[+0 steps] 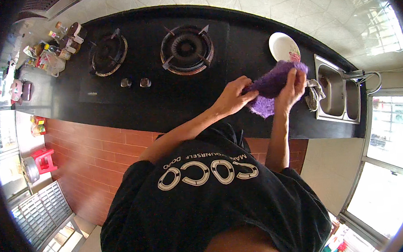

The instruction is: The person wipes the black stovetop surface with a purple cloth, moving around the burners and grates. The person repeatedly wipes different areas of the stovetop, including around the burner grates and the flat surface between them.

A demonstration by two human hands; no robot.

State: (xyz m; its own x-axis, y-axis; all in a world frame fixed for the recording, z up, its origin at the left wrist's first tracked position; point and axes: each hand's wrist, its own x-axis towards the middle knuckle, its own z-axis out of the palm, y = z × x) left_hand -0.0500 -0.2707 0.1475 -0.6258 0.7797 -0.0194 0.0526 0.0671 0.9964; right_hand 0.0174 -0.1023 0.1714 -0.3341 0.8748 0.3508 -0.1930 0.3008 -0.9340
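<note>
Above the black counter I hold a fuzzy purple cloth (275, 82) stretched between both hands. My left hand (233, 95) pinches its left edge, thumb on top. The upper right corner is gripped by my right hand (293, 89), with the thumb pressed up against the fabric. Part of the cloth hangs in a fold below my hands. Just beyond it lies a white plate (283, 45) with a pink floral pattern, its near edge partly covered by the cloth. A greyish rag (314, 96) is draped at the sink's left rim, beside my right hand.
A double steel sink (332, 92) with a faucet (355, 75) is at the right. Two gas burners, the nearer one (186, 48) and the left one (108, 54), sit in the counter. Bottles and jars (60, 44) crowd the far left corner. A red stool (44, 161) stands on the floor.
</note>
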